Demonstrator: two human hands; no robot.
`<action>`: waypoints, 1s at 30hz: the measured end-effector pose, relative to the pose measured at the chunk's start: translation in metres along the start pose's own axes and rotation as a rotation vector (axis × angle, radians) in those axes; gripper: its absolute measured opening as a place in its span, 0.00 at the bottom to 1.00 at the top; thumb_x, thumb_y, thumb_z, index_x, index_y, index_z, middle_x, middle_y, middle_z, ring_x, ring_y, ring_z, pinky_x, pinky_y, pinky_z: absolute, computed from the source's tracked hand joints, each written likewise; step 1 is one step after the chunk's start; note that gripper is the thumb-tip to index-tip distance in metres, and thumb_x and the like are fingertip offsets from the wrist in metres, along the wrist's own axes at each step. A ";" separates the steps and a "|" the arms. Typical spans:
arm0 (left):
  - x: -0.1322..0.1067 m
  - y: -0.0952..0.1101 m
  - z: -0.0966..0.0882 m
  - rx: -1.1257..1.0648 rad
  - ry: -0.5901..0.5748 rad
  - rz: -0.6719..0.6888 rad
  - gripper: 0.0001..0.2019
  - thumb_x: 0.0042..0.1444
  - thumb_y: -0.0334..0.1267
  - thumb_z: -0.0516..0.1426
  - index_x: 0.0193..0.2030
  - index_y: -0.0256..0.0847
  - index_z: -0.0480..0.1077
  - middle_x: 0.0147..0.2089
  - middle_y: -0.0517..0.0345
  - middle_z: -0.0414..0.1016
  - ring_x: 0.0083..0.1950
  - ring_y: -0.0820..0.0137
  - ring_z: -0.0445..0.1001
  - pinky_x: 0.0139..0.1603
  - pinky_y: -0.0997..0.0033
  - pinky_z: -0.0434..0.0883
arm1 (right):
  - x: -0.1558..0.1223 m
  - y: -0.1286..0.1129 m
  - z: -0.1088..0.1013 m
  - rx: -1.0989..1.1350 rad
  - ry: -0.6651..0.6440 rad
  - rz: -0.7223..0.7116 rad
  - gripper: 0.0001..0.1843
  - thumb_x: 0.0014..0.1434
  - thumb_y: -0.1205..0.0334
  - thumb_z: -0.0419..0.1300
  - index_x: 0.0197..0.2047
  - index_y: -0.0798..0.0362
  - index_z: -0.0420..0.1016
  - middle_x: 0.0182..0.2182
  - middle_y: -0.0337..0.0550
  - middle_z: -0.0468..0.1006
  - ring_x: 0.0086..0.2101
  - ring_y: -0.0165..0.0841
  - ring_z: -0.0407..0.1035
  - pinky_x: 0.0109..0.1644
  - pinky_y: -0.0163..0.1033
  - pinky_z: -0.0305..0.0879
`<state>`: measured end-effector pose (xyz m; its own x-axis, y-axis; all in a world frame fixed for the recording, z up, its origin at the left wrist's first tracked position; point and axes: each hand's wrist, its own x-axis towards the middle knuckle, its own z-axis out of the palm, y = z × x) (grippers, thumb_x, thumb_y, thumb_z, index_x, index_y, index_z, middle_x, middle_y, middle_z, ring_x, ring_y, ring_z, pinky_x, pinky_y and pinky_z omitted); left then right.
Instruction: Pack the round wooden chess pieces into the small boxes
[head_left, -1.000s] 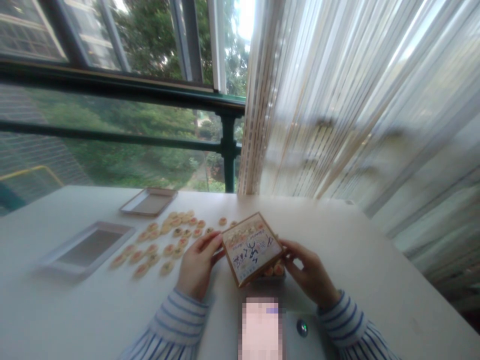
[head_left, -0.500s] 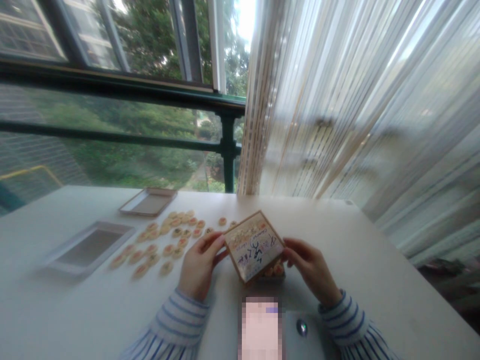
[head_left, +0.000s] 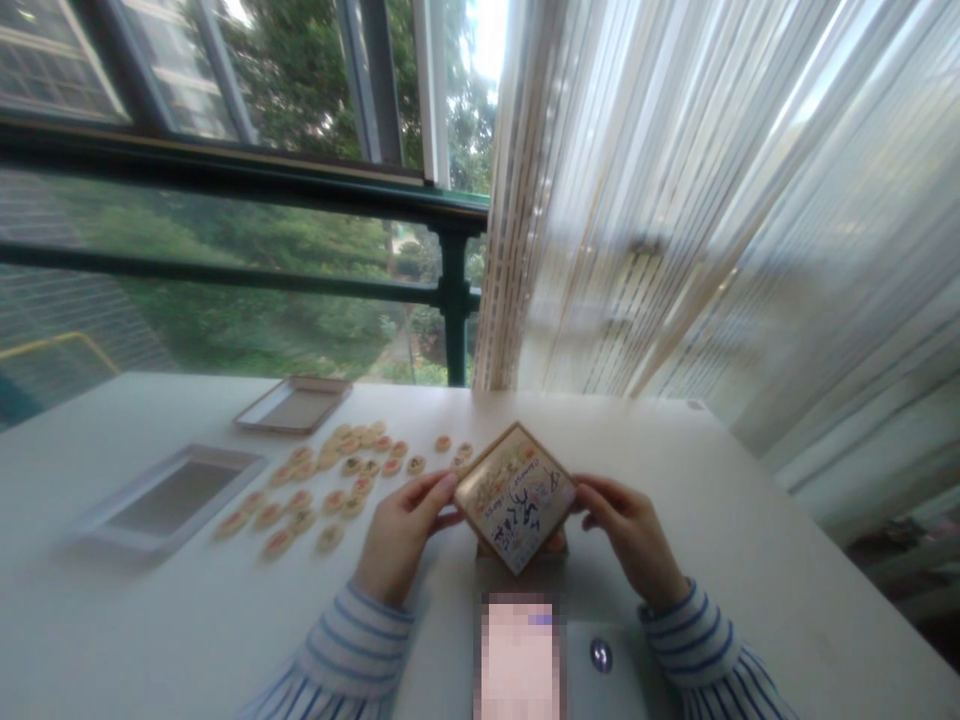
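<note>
Between my two hands is a square box lid [head_left: 516, 495] with printed Chinese characters and a wooden-coloured rim, turned so that its corners point to the sides. My left hand [head_left: 405, 530] pinches its left corner. The opposite corner is gripped by my right hand [head_left: 626, 530]. Beneath the lid, mostly hidden by it, stands a small box [head_left: 487, 568] with a few round pieces showing at its edge. Many round wooden Chinese chess pieces [head_left: 330, 503], marked in red or black, lie scattered on the table left of my left hand.
A white-rimmed tray [head_left: 247, 462] lies at the left of the white table [head_left: 750, 560], with a smaller shallow tray [head_left: 247, 420] behind it. A pixelated patch and a pale object with a shiny oval [head_left: 601, 655] are near me. Beyond are a green railing [head_left: 454, 290] and a string curtain [head_left: 600, 250].
The lid has turned clockwise between my hands, and it now covers more of the box beneath. Both hands keep hold of it. The scattered pieces have stayed in place.
</note>
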<state>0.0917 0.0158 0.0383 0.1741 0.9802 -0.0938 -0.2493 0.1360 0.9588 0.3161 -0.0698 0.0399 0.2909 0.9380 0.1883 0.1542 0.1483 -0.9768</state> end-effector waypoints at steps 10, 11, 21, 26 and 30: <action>0.000 0.004 -0.005 0.281 -0.041 0.064 0.19 0.39 0.44 0.62 0.39 0.37 0.74 0.41 0.47 0.76 0.43 0.61 0.73 0.44 0.65 0.70 | -0.001 -0.005 -0.003 -0.104 0.038 -0.065 0.15 0.53 0.55 0.56 0.39 0.56 0.75 0.26 0.43 0.76 0.25 0.29 0.66 0.26 0.35 0.66; 0.000 0.004 -0.005 0.294 -0.051 0.071 0.19 0.40 0.44 0.62 0.39 0.37 0.74 0.41 0.47 0.76 0.43 0.60 0.73 0.44 0.64 0.69 | -0.001 -0.005 -0.002 -0.111 0.036 -0.069 0.15 0.53 0.55 0.56 0.39 0.56 0.75 0.26 0.43 0.76 0.25 0.29 0.66 0.26 0.35 0.65; -0.007 0.007 0.002 0.287 -0.117 0.026 0.20 0.39 0.43 0.62 0.40 0.36 0.74 0.38 0.49 0.77 0.36 0.62 0.74 0.33 0.68 0.72 | -0.001 -0.007 0.000 -0.169 0.001 -0.123 0.14 0.53 0.54 0.56 0.38 0.53 0.75 0.29 0.42 0.77 0.26 0.30 0.67 0.31 0.37 0.68; -0.005 0.003 -0.001 0.380 -0.174 0.059 0.18 0.42 0.42 0.61 0.41 0.38 0.74 0.38 0.51 0.77 0.37 0.63 0.74 0.35 0.69 0.72 | 0.001 -0.004 0.002 -0.153 0.016 -0.125 0.13 0.53 0.56 0.56 0.38 0.52 0.75 0.30 0.41 0.77 0.28 0.30 0.68 0.32 0.36 0.68; -0.004 0.000 -0.001 0.330 -0.209 0.000 0.21 0.43 0.42 0.60 0.45 0.37 0.71 0.38 0.50 0.77 0.35 0.64 0.75 0.34 0.67 0.73 | 0.002 -0.001 0.004 -0.101 0.056 -0.130 0.13 0.52 0.56 0.57 0.39 0.52 0.75 0.34 0.43 0.77 0.29 0.30 0.68 0.32 0.37 0.68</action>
<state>0.0899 0.0119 0.0387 0.3731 0.9251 -0.0703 0.0646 0.0496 0.9967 0.3123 -0.0669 0.0405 0.3141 0.8935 0.3210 0.2871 0.2329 -0.9292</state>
